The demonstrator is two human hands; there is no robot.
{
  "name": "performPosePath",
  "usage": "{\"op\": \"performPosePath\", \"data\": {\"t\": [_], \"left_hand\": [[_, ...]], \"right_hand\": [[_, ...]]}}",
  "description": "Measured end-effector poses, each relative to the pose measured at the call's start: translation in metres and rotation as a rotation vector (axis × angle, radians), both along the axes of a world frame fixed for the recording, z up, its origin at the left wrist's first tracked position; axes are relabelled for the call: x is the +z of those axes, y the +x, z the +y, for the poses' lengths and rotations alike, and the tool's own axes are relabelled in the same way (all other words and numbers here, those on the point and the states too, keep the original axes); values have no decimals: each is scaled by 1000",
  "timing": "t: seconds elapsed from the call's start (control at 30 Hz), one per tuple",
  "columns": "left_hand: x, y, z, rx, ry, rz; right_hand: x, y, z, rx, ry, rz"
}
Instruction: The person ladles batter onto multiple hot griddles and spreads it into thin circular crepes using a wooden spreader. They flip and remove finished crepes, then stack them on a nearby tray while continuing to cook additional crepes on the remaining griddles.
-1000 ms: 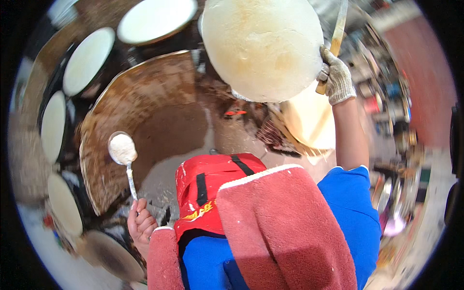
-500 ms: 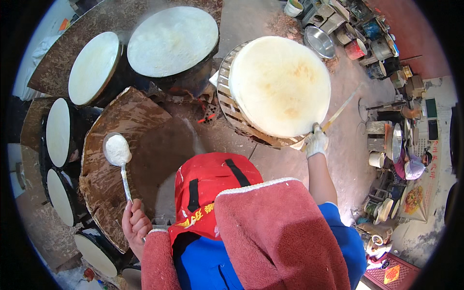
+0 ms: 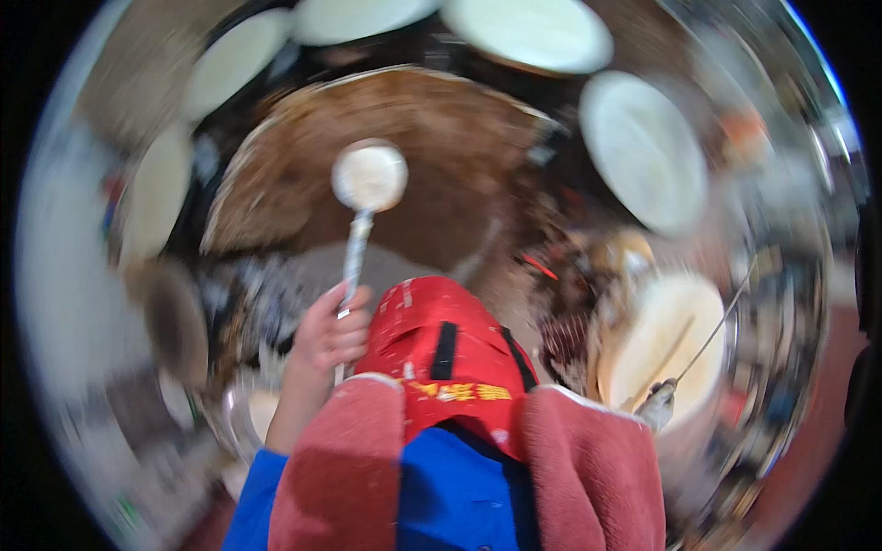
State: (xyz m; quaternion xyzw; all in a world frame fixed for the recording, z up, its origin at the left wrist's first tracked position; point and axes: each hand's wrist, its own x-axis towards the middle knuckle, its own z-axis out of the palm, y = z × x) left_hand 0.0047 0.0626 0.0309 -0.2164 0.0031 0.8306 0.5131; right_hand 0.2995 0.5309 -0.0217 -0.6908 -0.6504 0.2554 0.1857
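Note:
In my left hand, fingers closed round its handle, is a ladle with whitish stuff in its bowl. The ladle stands out ahead of me over a brown curved board. My gloved right hand is low at the right, closed on a long thin stick that slants up and away. That hand is beside a pale round flatbread stack; blur hides whether they touch.
White-topped round griddles arc around me, among them one far right, one far centre and one far left. The brown curved board lies inside the arc. Red embers glow right of centre.
My view has swung left, so the griddles and flatbread stack have shifted right and blurred. The ladle now appears nearer the middle. Both hands keep their hold.

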Motion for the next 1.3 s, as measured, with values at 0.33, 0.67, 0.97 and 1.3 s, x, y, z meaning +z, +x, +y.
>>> {"op": "performPosePath", "data": {"t": [0.33, 0.67, 0.97, 1.3], "left_hand": [[-34, 218, -159, 823, -858, -76], [-210, 442, -317, 955, -1111, -605], [-272, 369, -304, 1637, 139, -575], [-78, 422, -240, 2241, 459, 59]], "right_hand": [[33, -281, -386, 2304, -287, -128], [-74, -160, -758, 3269, 245, -760], [-49, -135, -740, 3014, 322, -1469], [22, -124, -720, 2986, -738, -1564]]}}
